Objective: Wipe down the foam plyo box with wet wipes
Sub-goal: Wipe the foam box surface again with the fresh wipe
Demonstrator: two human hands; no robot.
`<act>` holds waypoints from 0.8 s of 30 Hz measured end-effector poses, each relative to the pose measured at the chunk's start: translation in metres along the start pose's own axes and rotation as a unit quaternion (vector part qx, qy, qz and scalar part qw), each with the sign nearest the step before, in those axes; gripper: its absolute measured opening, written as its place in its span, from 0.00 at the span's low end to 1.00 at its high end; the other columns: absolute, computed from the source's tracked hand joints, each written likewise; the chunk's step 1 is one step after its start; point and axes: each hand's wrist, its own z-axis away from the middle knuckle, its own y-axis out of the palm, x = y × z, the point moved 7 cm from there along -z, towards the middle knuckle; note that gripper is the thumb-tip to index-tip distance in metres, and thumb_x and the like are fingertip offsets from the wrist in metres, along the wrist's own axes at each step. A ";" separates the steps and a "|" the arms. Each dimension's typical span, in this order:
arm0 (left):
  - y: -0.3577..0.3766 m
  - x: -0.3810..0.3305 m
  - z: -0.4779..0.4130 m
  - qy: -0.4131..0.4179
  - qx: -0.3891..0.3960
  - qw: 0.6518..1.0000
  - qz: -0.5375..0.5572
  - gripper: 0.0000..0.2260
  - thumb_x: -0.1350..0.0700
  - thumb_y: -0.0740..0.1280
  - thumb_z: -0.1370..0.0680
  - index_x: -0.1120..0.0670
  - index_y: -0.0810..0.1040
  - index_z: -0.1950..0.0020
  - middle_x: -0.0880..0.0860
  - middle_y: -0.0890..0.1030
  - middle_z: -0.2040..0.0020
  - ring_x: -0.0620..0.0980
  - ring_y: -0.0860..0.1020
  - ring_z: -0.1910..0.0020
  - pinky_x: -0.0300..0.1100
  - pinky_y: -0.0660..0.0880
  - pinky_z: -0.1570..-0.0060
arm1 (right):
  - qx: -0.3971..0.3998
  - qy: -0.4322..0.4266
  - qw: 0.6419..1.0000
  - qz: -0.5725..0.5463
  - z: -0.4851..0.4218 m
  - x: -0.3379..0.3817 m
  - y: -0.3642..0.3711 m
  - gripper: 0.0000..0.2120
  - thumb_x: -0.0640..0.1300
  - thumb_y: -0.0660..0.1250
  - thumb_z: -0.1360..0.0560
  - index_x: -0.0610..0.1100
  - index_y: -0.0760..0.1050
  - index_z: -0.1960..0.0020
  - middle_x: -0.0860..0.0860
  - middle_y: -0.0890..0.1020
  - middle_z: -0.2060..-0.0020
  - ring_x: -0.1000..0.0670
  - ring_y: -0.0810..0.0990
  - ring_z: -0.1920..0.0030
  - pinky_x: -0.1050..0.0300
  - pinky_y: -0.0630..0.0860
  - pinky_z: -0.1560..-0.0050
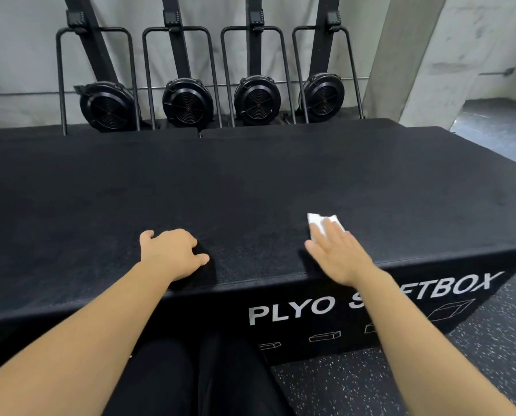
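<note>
Pressing the wipe [319, 221] flat onto the box [220, 187] top, close to the front edge and right of the middle, with the right hand [339, 256]. Laying the fingers [331, 230] straight and slightly spread over the wipe's near part, gripping nothing, leaving its white far corners showing beyond the fingertips. Resting the left hand [169, 253] on the same top, well apart to the left of the wipe, with fingers curled under and closed on nothing visible, thumb pointing toward the right hand. Standing close to the box's front face on black-clad legs [190, 376]. Covering part of the white lettering [292, 310] on that face with the right forearm [401, 319]. Facing four black fan machines [187, 103] lined up just behind the box along a grey wall [16, 55], beside a concrete pillar [401, 55] at the right, above speckled floor [371, 382].
</note>
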 end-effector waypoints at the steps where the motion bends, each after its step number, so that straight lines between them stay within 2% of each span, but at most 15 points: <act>1: 0.000 0.000 0.000 -0.001 -0.001 1.000 0.003 0.19 0.37 0.60 0.22 0.45 0.78 0.39 0.44 0.81 0.44 0.47 0.76 0.42 0.50 0.50 0.28 | -0.008 0.012 1.000 -0.005 -0.001 -0.009 -0.004 0.19 0.51 0.48 0.18 0.46 0.62 0.31 0.46 0.61 0.30 0.42 0.61 0.32 0.49 0.63 0.36; 3: 0.000 0.001 -0.001 -0.003 -0.001 1.000 0.012 0.18 0.37 0.61 0.23 0.44 0.78 0.38 0.44 0.81 0.45 0.47 0.76 0.42 0.50 0.49 0.28 | 0.006 0.035 0.999 -0.004 -0.003 -0.016 -0.003 0.24 0.55 0.46 0.19 0.45 0.58 0.27 0.45 0.61 0.29 0.44 0.61 0.32 0.50 0.60 0.32; 6: 0.002 0.002 -0.002 -0.003 0.000 1.000 0.028 0.19 0.37 0.61 0.23 0.44 0.77 0.38 0.44 0.81 0.44 0.47 0.76 0.41 0.50 0.48 0.28 | 0.043 0.094 0.995 0.007 -0.007 -0.005 0.007 0.31 0.59 0.42 0.18 0.45 0.47 0.20 0.43 0.48 0.21 0.44 0.45 0.22 0.47 0.47 0.24; 8: 0.002 0.002 -0.002 -0.002 0.001 1.000 0.031 0.18 0.37 0.62 0.23 0.44 0.78 0.39 0.44 0.81 0.45 0.47 0.76 0.42 0.50 0.48 0.28 | 0.059 0.111 0.992 0.003 -0.009 0.017 0.014 0.34 0.62 0.41 0.18 0.44 0.41 0.20 0.43 0.41 0.21 0.45 0.37 0.22 0.47 0.40 0.23; 12: 0.002 0.002 -0.001 -0.001 0.004 1.000 0.027 0.18 0.37 0.61 0.23 0.45 0.79 0.41 0.45 0.82 0.46 0.47 0.77 0.43 0.50 0.49 0.28 | 0.074 0.038 0.996 0.008 -0.005 0.092 0.030 0.35 0.63 0.39 0.19 0.44 0.39 0.20 0.43 0.38 0.21 0.46 0.34 0.22 0.46 0.36 0.23; 15: 0.000 -0.001 0.000 0.005 0.002 1.000 0.027 0.11 0.37 0.62 0.23 0.42 0.76 0.50 0.43 0.82 0.49 0.46 0.77 0.45 0.50 0.50 0.29 | 0.102 -0.030 0.994 0.010 0.000 0.145 0.047 0.34 0.62 0.38 0.18 0.44 0.36 0.20 0.45 0.35 0.22 0.47 0.32 0.23 0.48 0.33 0.24; 17: -0.002 -0.001 0.001 0.005 0.003 1.000 0.031 0.10 0.38 0.62 0.23 0.42 0.75 0.52 0.43 0.81 0.50 0.45 0.77 0.46 0.50 0.50 0.29 | 0.127 -0.072 0.989 0.004 0.003 0.167 0.056 0.32 0.61 0.37 0.18 0.45 0.35 0.20 0.47 0.33 0.22 0.49 0.30 0.23 0.49 0.32 0.24; 19: -0.002 -0.001 0.002 0.005 0.007 1.000 0.030 0.12 0.38 0.61 0.23 0.43 0.78 0.49 0.42 0.81 0.51 0.45 0.76 0.46 0.50 0.51 0.29 | 0.135 -0.107 0.985 -0.005 0.002 0.172 0.054 0.30 0.60 0.38 0.17 0.47 0.38 0.20 0.48 0.35 0.22 0.50 0.32 0.23 0.51 0.33 0.24; 21: -0.001 -0.001 0.001 0.008 0.011 1.000 0.027 0.10 0.37 0.61 0.23 0.42 0.74 0.51 0.42 0.79 0.52 0.45 0.76 0.44 0.51 0.50 0.29 | 0.128 -0.146 0.981 -0.018 -0.002 0.162 0.045 0.27 0.57 0.41 0.17 0.48 0.47 0.20 0.50 0.42 0.21 0.51 0.38 0.22 0.52 0.39 0.24; 22: -0.001 0.000 0.000 0.007 0.017 0.999 0.027 0.10 0.37 0.61 0.23 0.42 0.71 0.53 0.42 0.78 0.52 0.45 0.77 0.44 0.50 0.50 0.28 | 0.115 -0.157 0.981 -0.019 -0.005 0.152 0.039 0.25 0.56 0.43 0.17 0.48 0.54 0.23 0.50 0.48 0.21 0.49 0.43 0.22 0.52 0.45 0.24; 24: 0.001 0.000 -0.002 0.009 0.028 0.999 0.029 0.11 0.37 0.61 0.23 0.44 0.69 0.54 0.43 0.77 0.54 0.46 0.77 0.44 0.50 0.49 0.28 | 0.074 -0.141 0.987 -0.006 -0.014 0.120 0.026 0.19 0.54 0.47 0.18 0.48 0.62 0.31 0.47 0.60 0.30 0.42 0.58 0.28 0.50 0.58 0.31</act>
